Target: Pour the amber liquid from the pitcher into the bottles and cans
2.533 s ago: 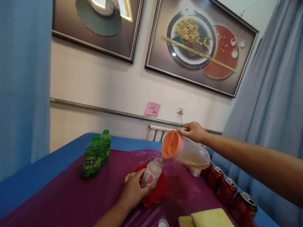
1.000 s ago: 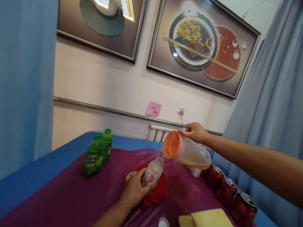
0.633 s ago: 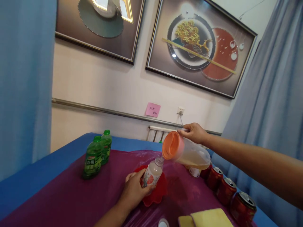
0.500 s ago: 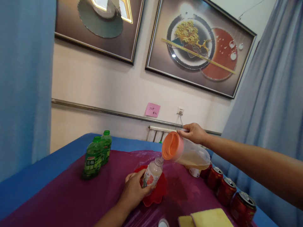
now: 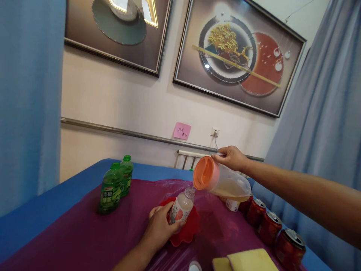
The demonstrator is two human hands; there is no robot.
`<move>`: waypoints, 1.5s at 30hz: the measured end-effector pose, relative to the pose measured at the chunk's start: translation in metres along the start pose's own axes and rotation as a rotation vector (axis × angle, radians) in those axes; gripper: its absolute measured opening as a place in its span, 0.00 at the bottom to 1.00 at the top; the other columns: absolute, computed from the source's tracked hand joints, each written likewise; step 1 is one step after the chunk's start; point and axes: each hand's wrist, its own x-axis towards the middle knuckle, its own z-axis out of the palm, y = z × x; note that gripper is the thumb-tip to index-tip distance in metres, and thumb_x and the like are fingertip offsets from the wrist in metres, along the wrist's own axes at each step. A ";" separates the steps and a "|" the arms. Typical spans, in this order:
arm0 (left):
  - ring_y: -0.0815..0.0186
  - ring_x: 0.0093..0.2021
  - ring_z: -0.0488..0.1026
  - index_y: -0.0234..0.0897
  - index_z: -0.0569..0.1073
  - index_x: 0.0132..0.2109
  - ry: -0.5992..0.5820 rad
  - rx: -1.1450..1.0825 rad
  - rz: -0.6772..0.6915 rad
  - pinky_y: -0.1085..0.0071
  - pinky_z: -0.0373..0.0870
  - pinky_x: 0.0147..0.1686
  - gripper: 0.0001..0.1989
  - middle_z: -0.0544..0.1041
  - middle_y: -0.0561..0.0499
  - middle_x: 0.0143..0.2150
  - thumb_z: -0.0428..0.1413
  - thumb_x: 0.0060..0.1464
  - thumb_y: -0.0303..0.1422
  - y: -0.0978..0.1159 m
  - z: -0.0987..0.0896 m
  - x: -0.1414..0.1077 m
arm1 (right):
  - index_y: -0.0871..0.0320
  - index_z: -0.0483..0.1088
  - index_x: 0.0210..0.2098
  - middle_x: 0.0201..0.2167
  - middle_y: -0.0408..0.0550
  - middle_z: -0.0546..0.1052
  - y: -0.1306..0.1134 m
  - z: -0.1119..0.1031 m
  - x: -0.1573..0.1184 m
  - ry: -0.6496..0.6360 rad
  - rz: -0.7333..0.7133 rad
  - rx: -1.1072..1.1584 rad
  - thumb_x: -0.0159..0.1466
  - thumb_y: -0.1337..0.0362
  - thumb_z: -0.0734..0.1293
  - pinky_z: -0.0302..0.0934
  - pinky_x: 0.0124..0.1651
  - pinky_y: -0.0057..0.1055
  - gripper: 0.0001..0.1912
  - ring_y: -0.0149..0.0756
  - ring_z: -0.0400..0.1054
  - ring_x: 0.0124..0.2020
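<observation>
My left hand (image 5: 162, 226) is wrapped round a small clear bottle (image 5: 182, 207) with a printed fruit label and a pale, cloudy liquid inside. The bottle is uncapped and tilted, held over a red scalloped dish (image 5: 190, 233). My right hand (image 5: 231, 158) grips the handle of a translucent plastic pitcher (image 5: 229, 182) with an orange lid (image 5: 205, 173). The pitcher lies nearly on its side, yellowish liquid along its lower wall, its lid edge right at the bottle's mouth. Whether liquid is flowing there I cannot make out clearly.
Two green bottles (image 5: 111, 190) stand at the left on the purple sheet (image 5: 126, 233). Several red cans (image 5: 269, 227) line the right edge. A folded yellow cloth (image 5: 251, 260) and a white cap (image 5: 194, 266) lie in front. Behind the pitcher is a white cup-like container (image 5: 232, 205).
Almost nothing differs. The pitcher and my right hand sit very slightly higher, while the bottle and my left hand stay in place.
</observation>
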 end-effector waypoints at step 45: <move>0.52 0.51 0.74 0.40 0.75 0.57 -0.019 -0.023 0.007 0.57 0.58 0.59 0.32 0.82 0.47 0.49 0.66 0.44 0.43 -0.001 0.001 0.000 | 0.54 0.54 0.17 0.17 0.38 0.52 0.000 -0.002 -0.003 -0.009 0.003 -0.004 0.57 0.38 0.62 0.42 0.23 0.29 0.28 0.28 0.47 0.21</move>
